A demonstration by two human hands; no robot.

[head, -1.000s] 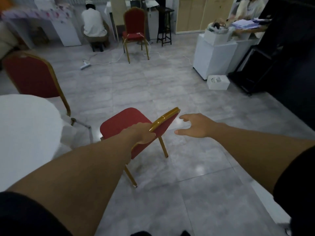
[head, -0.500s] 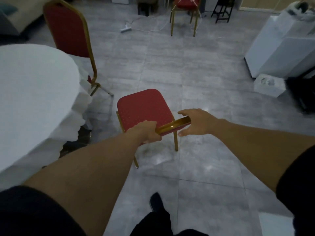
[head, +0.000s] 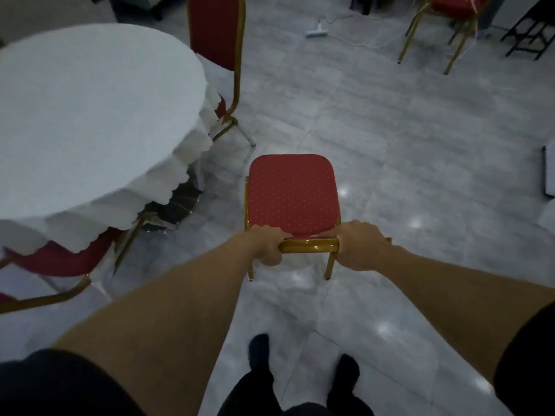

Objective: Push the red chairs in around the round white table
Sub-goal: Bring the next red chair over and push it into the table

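Observation:
A red chair (head: pixel 291 193) with a gold frame stands on the grey floor right in front of me, seen from above, its seat facing away. My left hand (head: pixel 267 244) and my right hand (head: pixel 360 247) both grip the gold top rail of its backrest. The round white table (head: pixel 90 115) with a scalloped cloth is to the left, a gap of floor between it and this chair. Another red chair (head: pixel 219 31) stands tucked at the table's far side. A third red chair (head: pixel 54 262) sits partly under the cloth at the near left.
A further red chair (head: pixel 450 7) stands apart at the top right, with a black stool frame (head: pixel 528 34) beside it. A white power strip and cable (head: pixel 318 31) lie on the floor beyond. My dark shoes (head: pixel 300 361) are below the chair. A dark object (head: pixel 548 172) is at the right edge.
My right hand has closed on the backrest rail beside my left. The chair has turned square to me, and my view has tilted further down over it.

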